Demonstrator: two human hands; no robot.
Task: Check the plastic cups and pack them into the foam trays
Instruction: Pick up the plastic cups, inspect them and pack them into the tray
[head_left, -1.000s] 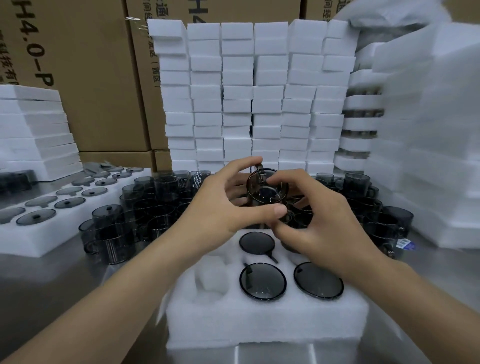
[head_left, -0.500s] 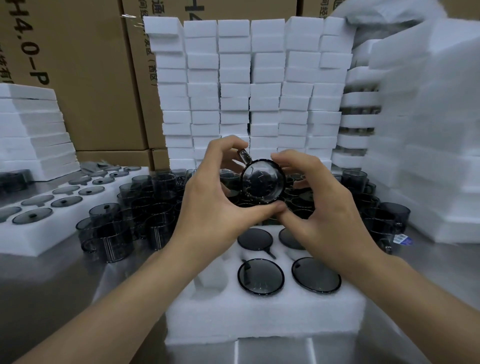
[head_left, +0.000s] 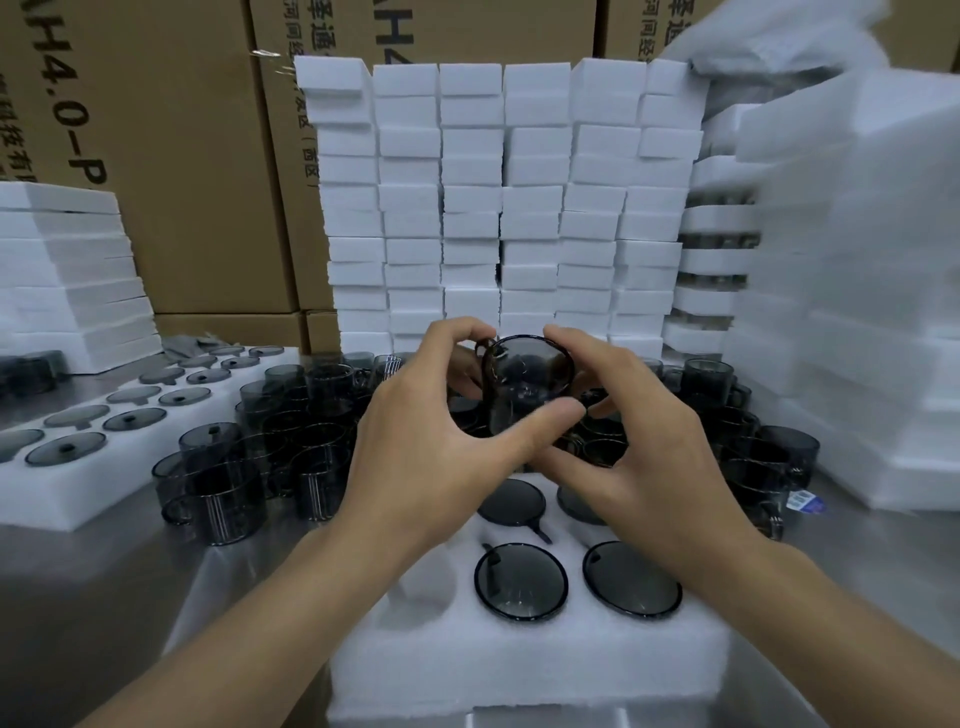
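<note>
Judging progress: roughly midway at best. Large crowd of loose smoky-grey transparent plastic cups (head_left: 311, 410) stands unpacked on steel table (head_left: 78, 597), so bulk of work left. Long white foam tray at left (head_left: 62, 488) looks full. Nearer white foam tray (head_left: 519, 670): four cups seated, left pockets (head_left: 426, 587) empty. One smoky cup (head_left: 530, 379) held above nearer tray, apparently under inspection, not packed. Left hand (head_left: 426, 457) and right hand (head_left: 649, 457) each pinch it between thumb and curled fingers.
</note>
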